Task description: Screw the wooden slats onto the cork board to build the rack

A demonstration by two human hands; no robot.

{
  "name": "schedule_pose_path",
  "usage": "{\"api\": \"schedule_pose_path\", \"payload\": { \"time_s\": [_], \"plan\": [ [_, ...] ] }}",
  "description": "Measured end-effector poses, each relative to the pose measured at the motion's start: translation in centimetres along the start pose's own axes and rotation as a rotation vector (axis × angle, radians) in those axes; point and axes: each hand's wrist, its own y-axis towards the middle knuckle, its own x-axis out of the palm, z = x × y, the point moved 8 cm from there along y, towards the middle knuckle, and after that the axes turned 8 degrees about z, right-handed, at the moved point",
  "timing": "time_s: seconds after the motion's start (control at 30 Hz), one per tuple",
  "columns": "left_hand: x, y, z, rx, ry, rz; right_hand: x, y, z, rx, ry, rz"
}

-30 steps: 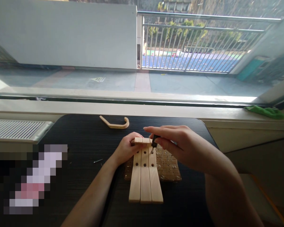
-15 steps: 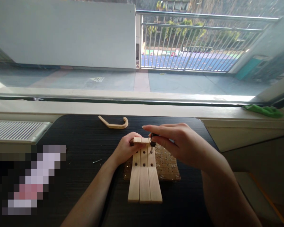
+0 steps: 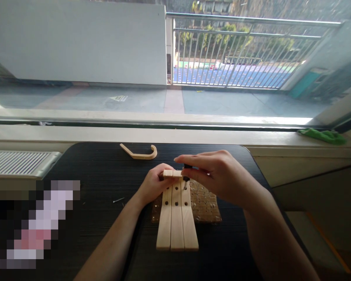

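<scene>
While the mostly closed left hand (image 3: 154, 183) grips the wooden slats (image 3: 177, 218) near their far end, the loosely curled right hand (image 3: 222, 173) pinches a screwdriver (image 3: 186, 179), its tip at a far hole (image 3: 185, 188). The slats partly cover a brown pad (image 3: 206, 205), in from the table's (image 3: 96, 168) far edge, where a curved wooden piece (image 3: 142, 156) lies.

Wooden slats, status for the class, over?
Left hand gripping wooden slats. Right hand holding screwdriver, tip at far right hole. Small metal piece lies left, apart.
</scene>
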Motion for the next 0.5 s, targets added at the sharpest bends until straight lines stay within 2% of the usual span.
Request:
{"api": "schedule_pose_path", "payload": {
  "time_s": [0.13,0.37,0.5],
  "plan": [
    [0.04,0.02,-0.16,0.000,-0.003,-0.008,0.01,-0.08,0.12,0.004,0.009,0.017],
    [-0.01,0.01,-0.46,-0.005,0.016,-0.008,0.26,-0.05,-0.21,-0.074,0.058,0.045],
    [-0.06,0.05,-0.12,0.011,0.017,-0.001,0.25,-0.10,-0.18,-0.064,0.051,0.023]
  ]
}}
